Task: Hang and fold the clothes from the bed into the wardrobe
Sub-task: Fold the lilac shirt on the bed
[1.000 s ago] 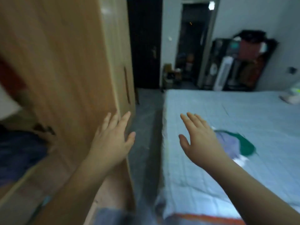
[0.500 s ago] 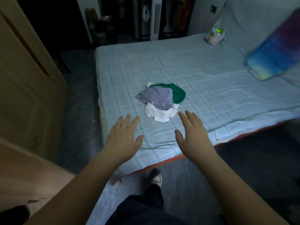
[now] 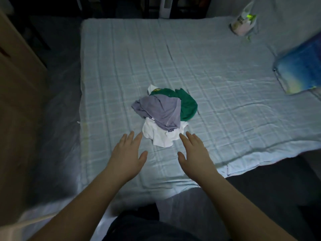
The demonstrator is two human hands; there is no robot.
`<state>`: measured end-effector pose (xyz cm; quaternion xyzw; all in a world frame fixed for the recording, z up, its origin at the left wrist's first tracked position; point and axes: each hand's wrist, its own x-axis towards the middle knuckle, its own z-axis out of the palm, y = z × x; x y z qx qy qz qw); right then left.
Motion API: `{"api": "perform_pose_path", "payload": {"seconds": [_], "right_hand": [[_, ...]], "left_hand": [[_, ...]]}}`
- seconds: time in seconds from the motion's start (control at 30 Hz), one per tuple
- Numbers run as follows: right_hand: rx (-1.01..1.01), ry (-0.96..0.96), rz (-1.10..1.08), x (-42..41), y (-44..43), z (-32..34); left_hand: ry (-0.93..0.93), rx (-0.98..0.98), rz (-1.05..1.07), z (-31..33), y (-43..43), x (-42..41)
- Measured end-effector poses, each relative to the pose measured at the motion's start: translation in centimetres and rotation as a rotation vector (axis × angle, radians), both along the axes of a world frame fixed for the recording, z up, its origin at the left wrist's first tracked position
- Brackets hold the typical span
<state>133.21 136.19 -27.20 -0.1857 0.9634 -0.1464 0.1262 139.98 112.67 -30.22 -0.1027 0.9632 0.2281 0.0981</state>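
Note:
A small heap of clothes lies in the middle of the pale blue bed (image 3: 217,70): a grey-lilac garment (image 3: 161,110) on top, a green one (image 3: 186,105) behind it and a white one (image 3: 160,136) nearest me. My left hand (image 3: 127,155) hovers open, palm down, just left of the white garment. My right hand (image 3: 195,153) is open too, its fingertips close to the white garment's right edge. Neither hand holds anything. The wooden wardrobe (image 3: 19,80) stands at the left edge of the view.
A blue patterned pillow (image 3: 300,66) lies at the bed's right side. A plastic bag (image 3: 243,21) sits at the far right corner of the bed. Grey floor runs between the wardrobe and the bed. My dark trousers show at the bottom.
My view swung from the wardrobe door down onto the bed. Both open hands moved forward over the bed until they flank the white garment.

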Motion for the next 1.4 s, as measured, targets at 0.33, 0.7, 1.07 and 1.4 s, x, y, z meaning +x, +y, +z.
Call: {"api": "perform_pose_path", "payload": {"seconds": [0.33, 0.7, 1.07, 1.4], "right_hand": [[-0.004, -0.229, -0.095, -13.3, 1.0, -7.0], [-0.263, -0.447, -0.122, -28.2, 1.0, -23.8], [-0.319, -0.635, -0.344, -33.7, -1.5, -32.5], [-0.467, -0.646, -0.260, -35.3, 2.6, -28.2]], "left_hand": [[-0.160, 0.102, -0.042, -8.0, 0.0, -16.0], [-0.195, 0.391, 0.246, -21.8, 7.7, -28.4], [-0.090, 0.256, 0.434, -28.1, 10.5, -33.5], [0.016, 0.223, 0.614, -20.7, 9.7, -30.6]]}}
